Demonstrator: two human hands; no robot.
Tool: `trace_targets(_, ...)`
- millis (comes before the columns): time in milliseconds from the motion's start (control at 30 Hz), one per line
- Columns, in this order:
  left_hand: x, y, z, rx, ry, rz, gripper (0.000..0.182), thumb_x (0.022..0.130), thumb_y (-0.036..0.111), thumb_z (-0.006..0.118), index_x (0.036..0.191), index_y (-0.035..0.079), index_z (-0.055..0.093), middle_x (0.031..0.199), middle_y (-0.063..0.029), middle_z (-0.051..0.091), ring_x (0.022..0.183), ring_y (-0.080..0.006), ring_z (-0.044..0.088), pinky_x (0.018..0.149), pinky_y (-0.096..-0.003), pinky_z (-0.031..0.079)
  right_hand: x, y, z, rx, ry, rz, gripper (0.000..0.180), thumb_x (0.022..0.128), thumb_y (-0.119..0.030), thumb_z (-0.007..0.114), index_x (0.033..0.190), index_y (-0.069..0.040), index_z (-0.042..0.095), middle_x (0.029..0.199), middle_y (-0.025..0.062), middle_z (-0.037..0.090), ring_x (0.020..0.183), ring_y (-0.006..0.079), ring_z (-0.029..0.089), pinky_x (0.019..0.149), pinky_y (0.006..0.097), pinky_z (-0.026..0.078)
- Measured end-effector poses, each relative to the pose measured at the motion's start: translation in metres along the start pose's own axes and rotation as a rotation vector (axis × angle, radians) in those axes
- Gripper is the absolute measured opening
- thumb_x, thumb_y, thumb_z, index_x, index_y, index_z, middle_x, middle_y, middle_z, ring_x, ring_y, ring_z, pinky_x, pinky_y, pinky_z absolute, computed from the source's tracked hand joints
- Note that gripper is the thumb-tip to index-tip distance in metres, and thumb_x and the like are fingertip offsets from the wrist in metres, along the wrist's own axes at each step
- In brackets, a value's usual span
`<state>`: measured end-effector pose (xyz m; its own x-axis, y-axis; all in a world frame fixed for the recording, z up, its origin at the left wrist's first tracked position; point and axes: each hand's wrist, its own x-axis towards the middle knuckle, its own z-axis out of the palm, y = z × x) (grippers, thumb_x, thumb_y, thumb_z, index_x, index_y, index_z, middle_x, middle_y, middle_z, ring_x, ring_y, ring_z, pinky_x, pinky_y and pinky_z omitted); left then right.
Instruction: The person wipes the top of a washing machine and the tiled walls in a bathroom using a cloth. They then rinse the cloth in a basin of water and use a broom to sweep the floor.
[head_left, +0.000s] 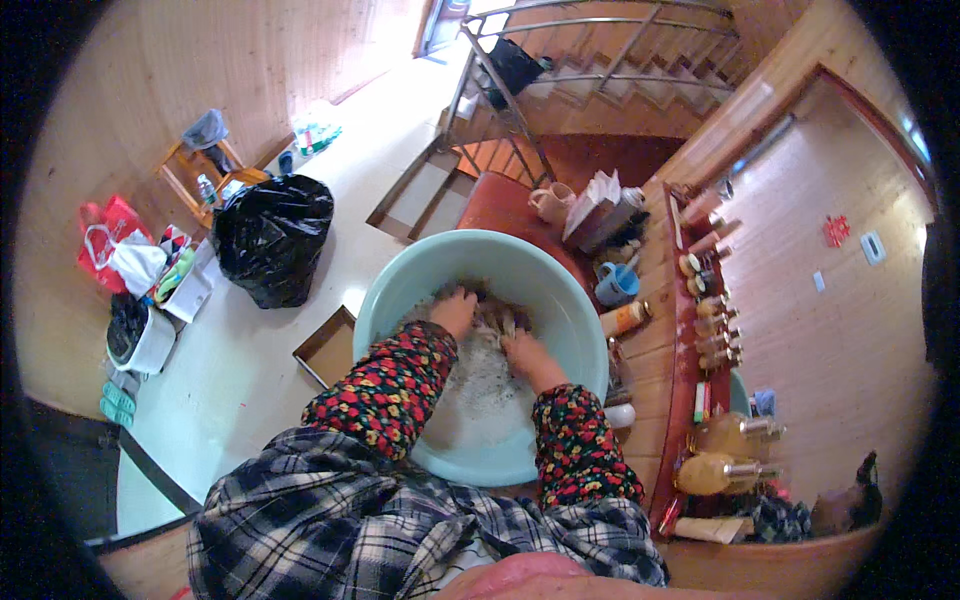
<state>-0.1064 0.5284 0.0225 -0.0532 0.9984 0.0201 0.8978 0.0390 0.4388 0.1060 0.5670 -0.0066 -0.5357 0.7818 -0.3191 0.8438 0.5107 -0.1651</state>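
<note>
A large pale green plastic basin (480, 244) stands before me, holding loose greyish bits (484, 390) with dark specks. A clump of brown and whitish material (491, 319) lies toward its far wall; I cannot tell what it is. My left hand (455, 313) is at the left side of the clump, fingers bent down over a dark part of it. Opposite, my right hand (527, 356) touches the clump's near right edge with its fingertips. Blur hides how firmly either hand grips. Floral sleeve covers (390, 390) reach both wrists.
On the right, a wooden counter (645, 375) below a mirror (817, 300) carries a blue cup (617, 285), a jar (625, 319) and a pink mug (553, 202). Left on the floor are a black bag-lined bin (274, 240) and shallow boxes (326, 345). A stair railing (502, 82) rises beyond.
</note>
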Motion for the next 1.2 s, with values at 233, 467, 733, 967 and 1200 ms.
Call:
trace_targets(233,0.006,0.026,-0.027,0.118,-0.441,0.126,0.026,0.082,0.017,0.057,0.101,0.005,0.070,0.105,-0.0193,0.068,0.100,-0.0355,0.066,0.085,-0.0476,0.053,0.013,0.004,-0.037,0.016,-0.394,-0.014,0.054,0.075,-0.028,0.077,0.122,-0.010,0.059,0.124,0.0190,0.058,0.108,0.0350,0.060,0.088,0.0457,0.051)
trace_targets(467,-0.006,0.103,-0.143,-0.197,-0.144,0.492,0.021,0.080,0.018,0.059,0.093,0.002,0.058,0.088,-0.0231,0.065,0.087,-0.0431,0.063,0.073,-0.0494,0.050,-0.028,-0.013,-0.078,0.982,0.159,-0.270,0.072,0.072,-0.029,0.083,0.131,-0.004,0.051,0.129,0.0090,0.057,0.116,0.0216,0.055,0.095,0.0376,0.048)
trace_targets(733,-0.022,0.064,-0.164,-0.572,0.169,0.229,0.033,0.079,0.022,0.064,0.102,0.002,0.056,0.091,-0.0186,0.064,0.084,-0.0323,0.062,0.076,-0.0418,0.049,-0.058,-0.019,-0.128,0.703,0.320,-0.055,0.045,0.068,-0.021,0.080,0.107,-0.002,0.065,0.092,0.0108,0.069,0.092,0.0188,0.064,0.086,0.0332,0.048)
trace_targets(967,-0.015,0.027,-0.117,-0.770,-0.081,0.300,0.056,0.089,0.037,0.059,0.129,-0.002,0.052,0.120,-0.0134,0.061,0.109,-0.0223,0.057,0.096,-0.0365,0.045,-0.089,-0.054,-0.154,0.786,0.423,-0.072,0.035,0.070,-0.010,0.070,0.103,-0.003,0.062,0.100,0.0099,0.066,0.090,0.0210,0.063,0.084,0.0326,0.048)
trace_targets(1200,-0.024,0.046,-0.117,-1.342,-0.507,-0.088,0.062,0.101,0.056,0.033,0.126,0.004,0.057,0.119,-0.0080,0.062,0.103,-0.0154,0.059,0.090,-0.0269,0.047,-0.091,-0.071,-0.147,1.897,0.575,-0.122,0.042,0.081,0.003,0.051,0.121,-0.006,0.047,0.111,0.0091,0.061,0.098,0.0232,0.062,0.081,0.0366,0.053)
